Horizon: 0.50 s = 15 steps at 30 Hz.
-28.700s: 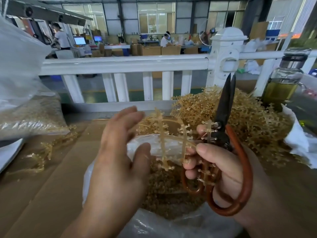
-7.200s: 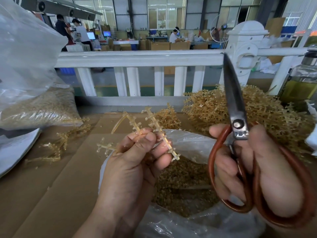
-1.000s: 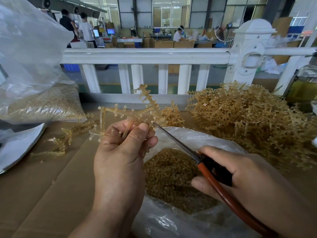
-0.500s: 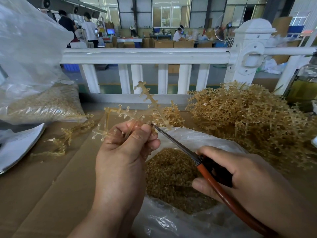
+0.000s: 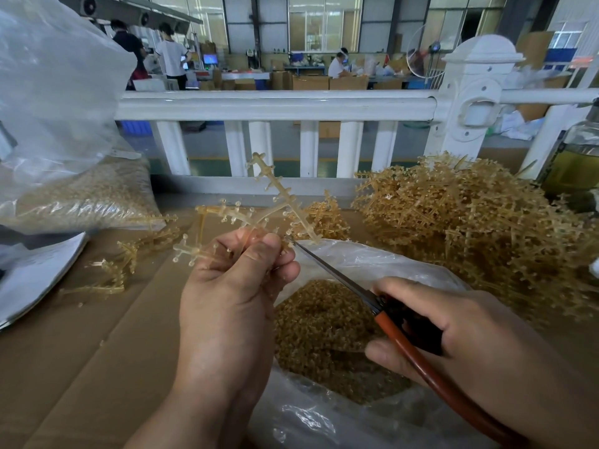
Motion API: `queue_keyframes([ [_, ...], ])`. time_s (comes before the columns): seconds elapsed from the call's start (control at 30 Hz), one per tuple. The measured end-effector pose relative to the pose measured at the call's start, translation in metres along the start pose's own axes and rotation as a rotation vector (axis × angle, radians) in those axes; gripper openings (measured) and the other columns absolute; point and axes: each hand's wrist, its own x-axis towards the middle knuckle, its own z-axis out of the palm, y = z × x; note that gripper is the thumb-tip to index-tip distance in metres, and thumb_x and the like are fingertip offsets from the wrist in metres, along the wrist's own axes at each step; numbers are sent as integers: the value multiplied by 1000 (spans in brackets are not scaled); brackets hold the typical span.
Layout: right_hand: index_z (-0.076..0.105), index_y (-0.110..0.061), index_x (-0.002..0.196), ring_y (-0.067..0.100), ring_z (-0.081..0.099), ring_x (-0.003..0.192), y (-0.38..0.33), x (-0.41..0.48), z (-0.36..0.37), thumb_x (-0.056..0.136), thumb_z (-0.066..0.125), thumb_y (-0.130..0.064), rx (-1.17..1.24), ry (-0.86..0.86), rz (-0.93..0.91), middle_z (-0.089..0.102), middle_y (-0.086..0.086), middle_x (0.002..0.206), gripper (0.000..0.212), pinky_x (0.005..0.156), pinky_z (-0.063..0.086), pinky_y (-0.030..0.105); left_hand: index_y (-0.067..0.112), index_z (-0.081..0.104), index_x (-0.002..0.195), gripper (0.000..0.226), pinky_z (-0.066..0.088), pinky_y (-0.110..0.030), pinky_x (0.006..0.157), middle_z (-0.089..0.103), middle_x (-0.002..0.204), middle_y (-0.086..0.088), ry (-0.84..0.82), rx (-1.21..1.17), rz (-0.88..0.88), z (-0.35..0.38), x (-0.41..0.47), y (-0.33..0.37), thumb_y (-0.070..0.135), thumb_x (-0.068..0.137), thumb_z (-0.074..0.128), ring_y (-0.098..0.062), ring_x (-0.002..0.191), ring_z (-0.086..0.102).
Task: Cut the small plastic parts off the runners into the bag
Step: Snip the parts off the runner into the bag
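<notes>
single head view, close above cardboard worktop (image 5: pixel 81 351), facing forward-down toward white railing (image 5: pixel 275 106).

Two hands are in view: the left hand (image 5: pixel 223 306) and the right hand (image 5: pixel 460 335). There is one pair of scissors (image 5: pixel 382 306), and one branched runner (image 5: pixel 259 212) held up clear of the rest. Three plastic bags show: one open bag (image 5: pixel 382 264) near the middle, one filled bag (image 5: pixel 87 192) lying far left, and one clear empty-looking bag (image 5: pixel 55 79) above it. One big heap of runners (image 5: pixel 470 228) sits on the right, with one smaller clump (image 5: pixel 324 218) beside it. On the left of the worktop (image 5: pixel 97 345) lie perhaps three or four stripped runners (image 5: pixel 123 267); they overlap too much to count surely. One glass bottle (image 5: pixel 577 157) stands far right. Three people work in the far background.
</notes>
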Motion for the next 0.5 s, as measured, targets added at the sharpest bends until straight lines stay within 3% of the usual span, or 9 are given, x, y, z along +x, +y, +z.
queue_keyframes([
  [0.23, 38, -79, 104, -11, 63, 86, -2, 0, -1, 57, 42, -97, 30, -14, 6, 64, -35, 99, 50, 71, 58, 27, 24, 72, 68, 14, 57, -24, 66, 65, 74, -4, -4, 50, 19, -1, 0, -2, 13, 76, 73, -15, 70, 65],
  [0.5, 39, -76, 108, -15, 61, 89, -2, 1, 0, 56, 41, -97, 25, -4, 11, 61, -40, 100, 56, 71, 57, 25, 25, 71, 71, 14, 56, -24, 64, 66, 74, -3, -15, 56, 32, -4, 3, -2, 12, 76, 73, -16, 69, 65],
])
